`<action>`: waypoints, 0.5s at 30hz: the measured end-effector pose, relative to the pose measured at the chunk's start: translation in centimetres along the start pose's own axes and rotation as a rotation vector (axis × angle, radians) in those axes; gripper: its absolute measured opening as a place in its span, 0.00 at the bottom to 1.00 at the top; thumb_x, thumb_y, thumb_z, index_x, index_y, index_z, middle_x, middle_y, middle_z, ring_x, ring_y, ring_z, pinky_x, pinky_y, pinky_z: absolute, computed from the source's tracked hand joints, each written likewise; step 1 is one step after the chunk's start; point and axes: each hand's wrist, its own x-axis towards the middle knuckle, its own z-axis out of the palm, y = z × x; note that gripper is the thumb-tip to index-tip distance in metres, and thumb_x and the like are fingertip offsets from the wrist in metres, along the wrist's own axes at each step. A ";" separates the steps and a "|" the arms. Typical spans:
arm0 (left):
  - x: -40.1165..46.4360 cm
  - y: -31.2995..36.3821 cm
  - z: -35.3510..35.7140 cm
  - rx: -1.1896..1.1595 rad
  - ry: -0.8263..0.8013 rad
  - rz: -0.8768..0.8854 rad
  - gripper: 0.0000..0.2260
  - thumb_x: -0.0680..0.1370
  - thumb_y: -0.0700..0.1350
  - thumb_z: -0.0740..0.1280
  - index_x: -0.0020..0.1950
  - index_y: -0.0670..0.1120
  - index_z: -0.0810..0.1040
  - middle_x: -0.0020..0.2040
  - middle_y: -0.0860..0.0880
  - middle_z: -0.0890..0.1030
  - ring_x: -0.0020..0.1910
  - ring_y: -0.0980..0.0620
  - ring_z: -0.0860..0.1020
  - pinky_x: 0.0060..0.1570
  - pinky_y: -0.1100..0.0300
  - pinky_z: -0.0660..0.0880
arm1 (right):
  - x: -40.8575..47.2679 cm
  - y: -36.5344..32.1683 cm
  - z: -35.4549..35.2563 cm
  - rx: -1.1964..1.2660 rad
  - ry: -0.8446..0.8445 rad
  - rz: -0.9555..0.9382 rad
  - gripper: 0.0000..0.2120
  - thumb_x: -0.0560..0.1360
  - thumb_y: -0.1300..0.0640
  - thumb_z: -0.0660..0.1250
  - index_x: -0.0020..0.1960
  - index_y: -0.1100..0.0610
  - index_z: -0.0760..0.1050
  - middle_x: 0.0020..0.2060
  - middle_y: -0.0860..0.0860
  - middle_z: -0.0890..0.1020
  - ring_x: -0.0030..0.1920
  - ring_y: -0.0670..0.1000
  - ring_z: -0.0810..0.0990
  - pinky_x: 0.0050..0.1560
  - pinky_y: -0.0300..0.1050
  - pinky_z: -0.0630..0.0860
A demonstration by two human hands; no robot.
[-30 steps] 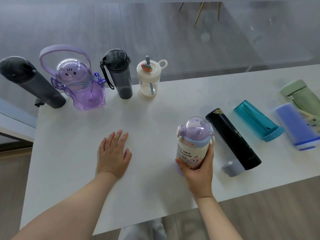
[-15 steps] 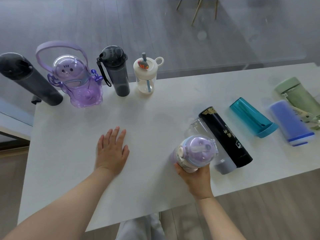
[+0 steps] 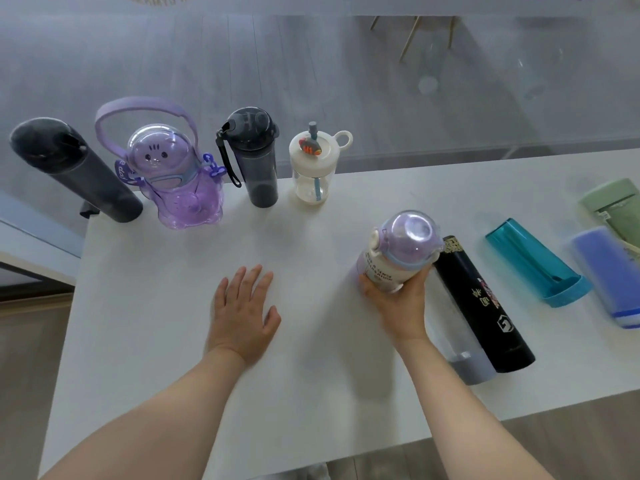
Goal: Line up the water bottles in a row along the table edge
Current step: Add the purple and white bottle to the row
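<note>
White worktop (image 3: 156, 341), seen from above. Far edge, left to right, four bottles standing upright in a row: a tall dark grey cylindrical bottle (image 3: 74, 169) at the left corner; just beside it a translucent purple bear-shaped bottle (image 3: 176, 181) with a domed lid and a lilac carry strap arching over it; then a smoky grey plastic bottle (image 3: 258, 157) with a black wrist loop hanging down its left side; then a short clear cup-like bottle (image 3: 313, 168) with a cream lid, a ring handle and a blue straw inside.

Left hand (image 3: 242, 315): flat on the worktop, palm down, fingers spread, grip released, touching no bottle.

Right hand (image 3: 398, 306): grip closed around the lower body of a small cream bottle with a lilac domed lid (image 3: 401, 252). The bottle is tipped, lid toward the far edge; whether its base touches the worktop I cannot tell. It sits mid-worktop, well short of the standing row.

Right of that hand, bottles lying on their sides: a clear bottle with a grey end cap (image 3: 464, 358), mostly hidden behind the forearm; touching it, a black cylindrical bottle (image 3: 481, 306) with printed marks; apart from it, a teal translucent bottle (image 3: 533, 263); next, a blue-purple bottle (image 3: 606, 275); at the right frame edge, a pale green bottle (image 3: 616, 206), partly cut off.
</note>
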 end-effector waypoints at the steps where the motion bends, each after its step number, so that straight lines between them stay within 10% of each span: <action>1: 0.0 0.0 0.0 -0.001 -0.003 -0.002 0.28 0.73 0.53 0.55 0.73 0.48 0.66 0.73 0.46 0.67 0.73 0.44 0.62 0.72 0.46 0.51 | 0.9 -0.1 0.4 0.008 0.002 -0.001 0.53 0.62 0.52 0.80 0.77 0.55 0.52 0.69 0.54 0.72 0.67 0.51 0.75 0.65 0.51 0.75; 15: 0.3 -0.3 0.0 -0.016 -0.007 0.003 0.28 0.72 0.52 0.57 0.72 0.48 0.68 0.73 0.47 0.68 0.73 0.44 0.63 0.71 0.43 0.55 | 12.3 -1.8 4.5 -0.001 0.023 -0.100 0.47 0.64 0.58 0.80 0.74 0.55 0.55 0.66 0.52 0.73 0.61 0.46 0.77 0.52 0.31 0.74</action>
